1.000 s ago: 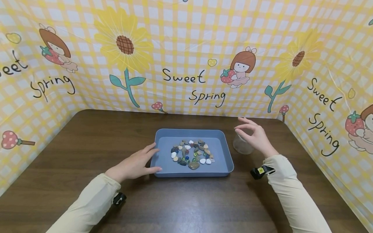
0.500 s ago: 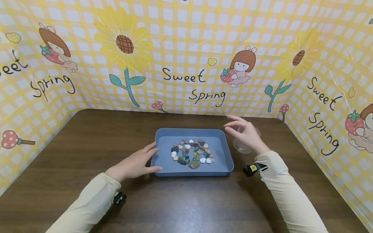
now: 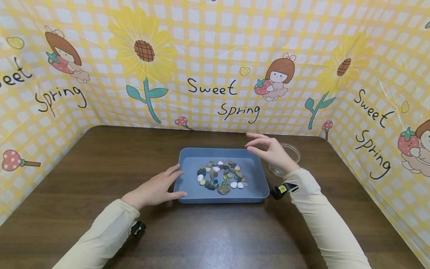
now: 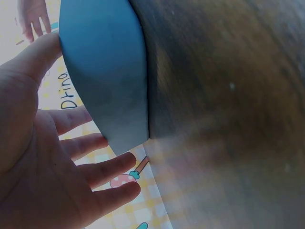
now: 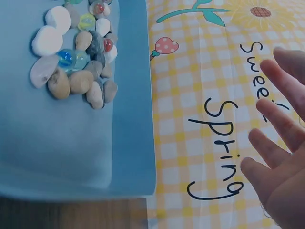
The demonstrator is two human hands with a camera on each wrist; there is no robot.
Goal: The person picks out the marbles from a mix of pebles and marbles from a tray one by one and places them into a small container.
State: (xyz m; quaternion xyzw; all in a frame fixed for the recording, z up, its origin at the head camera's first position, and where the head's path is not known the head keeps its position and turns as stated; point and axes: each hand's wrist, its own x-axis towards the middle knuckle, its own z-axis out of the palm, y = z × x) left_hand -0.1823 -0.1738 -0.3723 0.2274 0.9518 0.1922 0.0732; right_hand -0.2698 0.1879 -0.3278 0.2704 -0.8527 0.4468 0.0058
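Now, the spread left hand (image 3: 154, 189) touches the blue rectangular plastic tray (image 3: 223, 200) mid-frame; the empty, loose-fingered right hand (image 3: 271, 152) hovers centre-right.

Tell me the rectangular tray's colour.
The rectangular tray is plain greyish blue; it shows best in the head view.

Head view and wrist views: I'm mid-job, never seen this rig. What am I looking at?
No robot here: a person works bare-handed. The head camera looks forward and down; a small black camera on each wrist gives the close views. On the brown table sits a blue tray of pebbles and shiny marbles, with a clear jar to its right. The left hand touches the tray's left edge. The right hand is raised near the tray's far right corner, holding nothing that I can see.
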